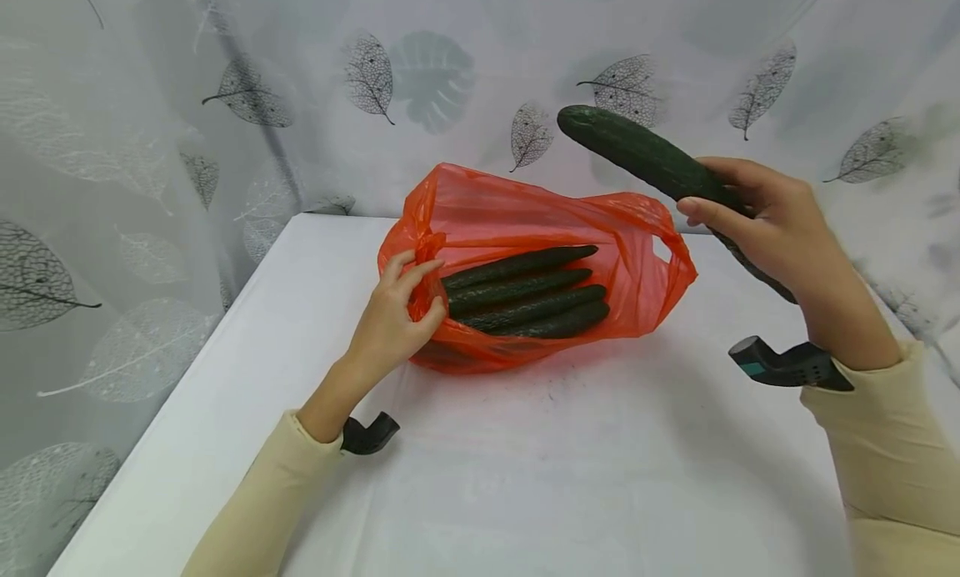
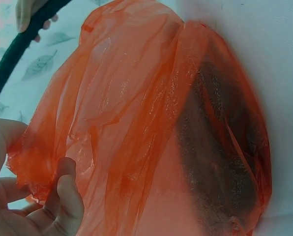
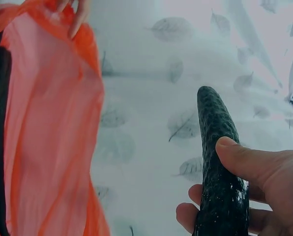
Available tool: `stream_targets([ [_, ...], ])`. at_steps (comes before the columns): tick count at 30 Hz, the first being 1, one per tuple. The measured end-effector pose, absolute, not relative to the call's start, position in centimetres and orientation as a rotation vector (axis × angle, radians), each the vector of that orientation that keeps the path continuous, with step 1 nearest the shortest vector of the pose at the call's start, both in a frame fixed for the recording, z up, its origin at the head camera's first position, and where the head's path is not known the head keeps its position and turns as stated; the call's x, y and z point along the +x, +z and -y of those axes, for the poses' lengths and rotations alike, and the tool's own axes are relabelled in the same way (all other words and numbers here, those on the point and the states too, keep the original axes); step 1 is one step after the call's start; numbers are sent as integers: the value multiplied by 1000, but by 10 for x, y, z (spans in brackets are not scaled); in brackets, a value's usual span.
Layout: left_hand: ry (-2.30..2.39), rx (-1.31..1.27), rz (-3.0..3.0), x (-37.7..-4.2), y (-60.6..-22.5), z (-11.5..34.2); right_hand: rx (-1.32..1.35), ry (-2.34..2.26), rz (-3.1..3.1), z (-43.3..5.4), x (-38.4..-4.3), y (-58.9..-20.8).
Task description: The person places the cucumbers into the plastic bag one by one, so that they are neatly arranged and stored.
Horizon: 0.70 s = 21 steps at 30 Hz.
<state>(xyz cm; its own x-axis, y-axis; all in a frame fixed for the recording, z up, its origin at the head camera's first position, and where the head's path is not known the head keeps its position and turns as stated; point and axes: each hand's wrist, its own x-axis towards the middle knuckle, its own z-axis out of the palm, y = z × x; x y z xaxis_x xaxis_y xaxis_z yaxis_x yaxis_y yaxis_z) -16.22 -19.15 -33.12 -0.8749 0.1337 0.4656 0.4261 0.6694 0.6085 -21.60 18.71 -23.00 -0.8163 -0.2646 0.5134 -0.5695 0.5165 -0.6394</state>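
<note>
My right hand (image 1: 772, 218) grips a long dark green cucumber (image 1: 645, 150) near its middle, held up to the right of a red plastic bag (image 1: 517, 206). In the right wrist view, the thumb lies along the near side of this cucumber (image 3: 220, 162) and fingers curl beneath it. With its mouth spread wide, the bag lies on the table, and several cucumbers (image 1: 525, 298) rest side by side inside. My left hand (image 1: 393, 314) pinches the bunched left edge of the bag (image 2: 36, 164) between thumb and fingers. Through the thin plastic, dark cucumber shapes (image 2: 215, 147) show in the left wrist view.
A white-covered table (image 1: 510, 477) carries the bag near its back edge. Behind and to the left hangs a pale curtain (image 1: 480, 77) printed with grey leaves. A dark wrist-worn device (image 1: 787, 366) sits on the right wrist, another (image 1: 370, 434) on the left.
</note>
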Motion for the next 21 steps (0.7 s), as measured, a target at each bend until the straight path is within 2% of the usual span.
stream_targets([
  [13,-1051,-462,2478,-164,-334,191,932,1381,2238,-146,-214,-230],
  [21,-1040,-462,2461,-164,-332,194,1003,1771,2103,-120,-230,-246],
])
